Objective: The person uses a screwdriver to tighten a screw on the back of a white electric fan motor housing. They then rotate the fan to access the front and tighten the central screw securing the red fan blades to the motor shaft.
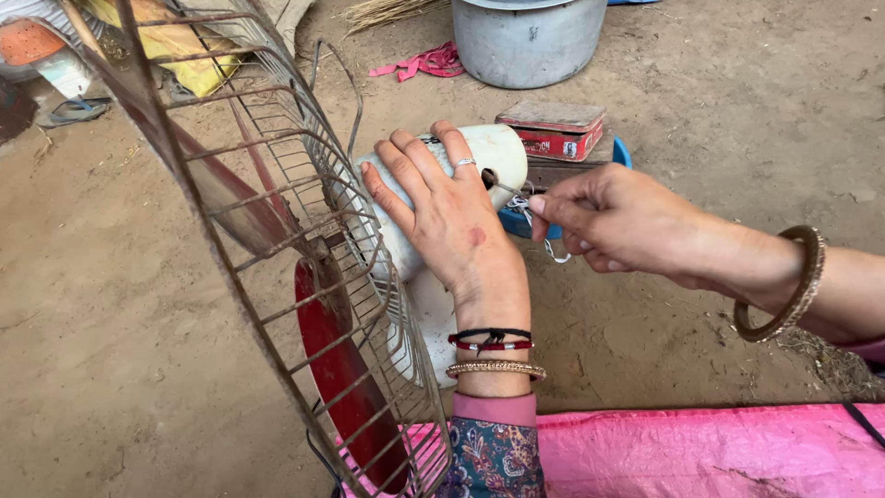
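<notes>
Evidently the work centres on the white plastic motor housing (pixel 493 157) of an old fan, which lies on bare dirt ground (pixel 120 304) with its rusty wire guard cage (pixel 304 277) tilted up in front of the housing and its red blade (pixel 336 369) inside that cage. The left hand (pixel 452 221) lies flat over the top of the housing, fingers spread wide and pressing down to steady it. The right hand (pixel 613 217), just behind the housing, has its fingers pinched narrowly on a thin bundle of pale wires (pixel 525 207) that come out of a dark hole in the housing's rear. Judging from this, the housing is closed and the cage mounted, so the job looks to be at the wiring stage, with the wires not yet tucked or joined. Behind the housing sit a red rectangular tin (pixel 553 129) on a blue tray (pixel 619 152), and farther back a grey metal pot (pixel 525 41). A pink sheet (pixel 701 452) lies nearest the camera.
</notes>
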